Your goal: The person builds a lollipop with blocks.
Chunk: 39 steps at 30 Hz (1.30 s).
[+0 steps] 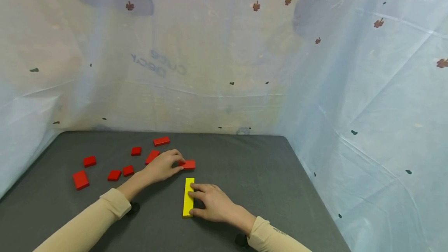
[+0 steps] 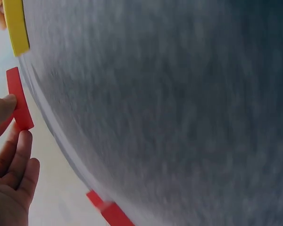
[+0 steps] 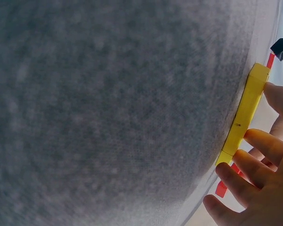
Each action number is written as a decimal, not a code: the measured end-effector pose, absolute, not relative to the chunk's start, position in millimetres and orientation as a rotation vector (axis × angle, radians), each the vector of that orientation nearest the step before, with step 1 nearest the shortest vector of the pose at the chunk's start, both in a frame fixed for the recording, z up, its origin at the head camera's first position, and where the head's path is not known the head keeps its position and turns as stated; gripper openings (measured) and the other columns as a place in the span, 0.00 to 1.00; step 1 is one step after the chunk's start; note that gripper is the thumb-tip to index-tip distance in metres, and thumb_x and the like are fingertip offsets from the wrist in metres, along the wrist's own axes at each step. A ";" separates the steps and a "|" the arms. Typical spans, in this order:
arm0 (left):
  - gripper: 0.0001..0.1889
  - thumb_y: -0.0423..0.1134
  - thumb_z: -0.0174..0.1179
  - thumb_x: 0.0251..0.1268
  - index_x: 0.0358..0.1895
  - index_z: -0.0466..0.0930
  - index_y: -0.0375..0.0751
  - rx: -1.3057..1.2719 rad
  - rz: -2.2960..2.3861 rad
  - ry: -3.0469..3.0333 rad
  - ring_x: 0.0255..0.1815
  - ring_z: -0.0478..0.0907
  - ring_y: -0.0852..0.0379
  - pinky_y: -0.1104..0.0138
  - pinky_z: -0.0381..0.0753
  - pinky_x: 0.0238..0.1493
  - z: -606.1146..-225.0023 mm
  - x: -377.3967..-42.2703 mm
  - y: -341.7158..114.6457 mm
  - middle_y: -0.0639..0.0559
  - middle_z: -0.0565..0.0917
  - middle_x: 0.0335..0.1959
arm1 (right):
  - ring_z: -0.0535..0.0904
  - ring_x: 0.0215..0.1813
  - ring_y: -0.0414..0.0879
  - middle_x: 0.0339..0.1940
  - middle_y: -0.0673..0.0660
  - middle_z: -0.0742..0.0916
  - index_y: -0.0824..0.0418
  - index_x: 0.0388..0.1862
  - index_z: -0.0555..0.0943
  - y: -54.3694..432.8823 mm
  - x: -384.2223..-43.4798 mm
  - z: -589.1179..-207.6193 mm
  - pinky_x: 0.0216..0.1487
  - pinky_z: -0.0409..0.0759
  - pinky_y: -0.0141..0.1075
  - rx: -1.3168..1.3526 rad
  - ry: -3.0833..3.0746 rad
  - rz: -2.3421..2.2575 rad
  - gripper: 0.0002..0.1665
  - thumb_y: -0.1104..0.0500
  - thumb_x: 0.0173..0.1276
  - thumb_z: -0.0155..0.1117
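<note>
My left hand (image 1: 162, 168) pinches a flat red block (image 1: 189, 165) in the middle of the table. In the left wrist view, the thumb lies on one face of that red block (image 2: 20, 101), with a finger behind it. Closer to me lies a long yellow block (image 1: 188, 204), its length running away from me. The right hand (image 1: 217, 204) rests against its right side, thumb at the near end and spread fingertips farther along. The right wrist view shows fairly straight fingers (image 3: 254, 169) along the yellow block (image 3: 244, 110).
Several red blocks lie scattered left of the hands, among them a large one (image 1: 81, 180), a smaller one (image 1: 90, 161) and one at the back (image 1: 161, 141). Another red block (image 1: 152, 157) is partly behind the left hand. Printed plastic sheeting (image 1: 224, 65) borders the dark table (image 1: 262, 174).
</note>
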<state>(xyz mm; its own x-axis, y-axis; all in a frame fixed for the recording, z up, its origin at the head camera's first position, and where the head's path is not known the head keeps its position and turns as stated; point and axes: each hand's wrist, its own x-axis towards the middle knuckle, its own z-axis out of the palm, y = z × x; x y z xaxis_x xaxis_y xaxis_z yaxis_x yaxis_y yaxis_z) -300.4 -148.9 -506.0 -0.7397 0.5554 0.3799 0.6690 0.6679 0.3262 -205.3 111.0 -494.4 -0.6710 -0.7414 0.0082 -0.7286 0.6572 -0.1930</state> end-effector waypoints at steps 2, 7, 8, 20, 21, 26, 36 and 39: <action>0.10 0.37 0.76 0.63 0.47 0.90 0.43 -1.002 -0.666 -2.637 0.45 0.83 0.51 0.57 0.86 0.46 -507.2 -297.6 -145.5 0.50 0.83 0.46 | 0.71 0.76 0.45 0.78 0.49 0.74 0.49 0.73 0.78 111.2 -205.6 -494.0 0.75 0.70 0.46 -1.243 2.793 -0.275 0.34 0.37 0.74 0.65; 0.10 0.38 0.75 0.63 0.47 0.90 0.45 -1.051 -0.656 -2.659 0.45 0.83 0.53 0.58 0.86 0.47 -510.2 -292.6 -140.3 0.52 0.83 0.46 | 0.71 0.75 0.45 0.78 0.49 0.74 0.49 0.73 0.79 111.5 -206.0 -493.7 0.74 0.71 0.47 -1.255 2.788 -0.275 0.33 0.37 0.75 0.65; 0.10 0.38 0.75 0.63 0.47 0.90 0.45 -1.058 -0.658 -2.664 0.46 0.83 0.53 0.58 0.86 0.48 -511.0 -292.3 -139.7 0.52 0.83 0.46 | 0.71 0.75 0.46 0.78 0.50 0.74 0.49 0.73 0.79 111.6 -206.1 -493.8 0.74 0.71 0.47 -1.259 2.788 -0.275 0.33 0.37 0.75 0.65; 0.10 0.39 0.74 0.65 0.48 0.89 0.47 -1.073 -0.643 -2.744 0.47 0.83 0.53 0.57 0.86 0.49 -517.0 -290.4 -138.2 0.53 0.83 0.47 | 0.72 0.75 0.46 0.78 0.50 0.74 0.50 0.72 0.79 113.4 -206.4 -495.6 0.74 0.71 0.47 -1.279 2.795 -0.278 0.33 0.37 0.75 0.65; 0.10 0.39 0.74 0.65 0.48 0.89 0.47 -1.075 -0.642 -2.747 0.47 0.83 0.54 0.57 0.86 0.49 -517.0 -290.2 -138.2 0.54 0.83 0.47 | 0.72 0.75 0.46 0.78 0.50 0.74 0.50 0.72 0.79 113.3 -206.3 -495.6 0.74 0.71 0.46 -1.278 2.794 -0.279 0.33 0.37 0.75 0.65; 0.10 0.38 0.74 0.65 0.48 0.88 0.46 -1.079 -0.642 -2.764 0.46 0.82 0.54 0.58 0.86 0.48 -515.6 -289.1 -138.4 0.54 0.82 0.47 | 0.71 0.75 0.45 0.78 0.50 0.74 0.49 0.73 0.79 113.0 -206.1 -494.9 0.74 0.71 0.46 -1.274 2.788 -0.282 0.33 0.37 0.75 0.65; 0.10 0.38 0.74 0.65 0.48 0.88 0.47 -1.079 -0.617 -2.775 0.46 0.82 0.55 0.58 0.86 0.48 -515.7 -287.0 -139.6 0.54 0.82 0.47 | 0.71 0.75 0.45 0.78 0.50 0.74 0.49 0.73 0.79 112.4 -205.0 -493.2 0.74 0.71 0.46 -1.262 2.792 -0.282 0.33 0.37 0.74 0.66; 0.11 0.37 0.74 0.65 0.49 0.88 0.46 -1.088 -0.624 -2.779 0.47 0.82 0.54 0.58 0.86 0.48 -514.7 -285.9 -139.7 0.54 0.82 0.47 | 0.71 0.75 0.45 0.78 0.50 0.74 0.49 0.73 0.79 112.4 -204.9 -493.3 0.74 0.71 0.46 -1.263 2.794 -0.280 0.33 0.37 0.74 0.66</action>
<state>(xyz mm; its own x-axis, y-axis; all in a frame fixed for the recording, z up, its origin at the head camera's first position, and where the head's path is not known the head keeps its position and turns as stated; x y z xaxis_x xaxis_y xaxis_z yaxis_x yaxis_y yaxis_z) -285.9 -139.7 -514.7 -0.7416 0.6301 0.2303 0.6681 0.6623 0.3392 -204.9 112.4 -493.3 -0.6618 -0.7495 0.0176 -0.7381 0.6472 -0.1905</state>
